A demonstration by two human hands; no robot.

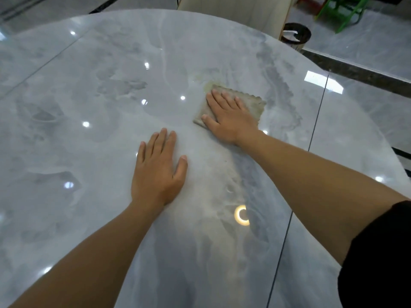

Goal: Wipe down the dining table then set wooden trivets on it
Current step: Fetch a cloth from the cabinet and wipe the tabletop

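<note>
A round, glossy grey marble dining table [93, 90] fills most of the view. My right hand [229, 117] lies flat, fingers spread, pressing a folded beige cloth [255, 104] with a scalloped edge onto the tabletop right of centre. My left hand [159, 170] rests palm down on the bare marble, a little nearer to me and to the left of the cloth, holding nothing. No wooden trivets are in view.
A cream chair back [233, 10] stands at the table's far edge. Beside it on the tiled floor is a black bin [297, 33], and a green plastic stool [342, 12] stands farther back right. The table's right rim curves over grey floor tiles [367, 121].
</note>
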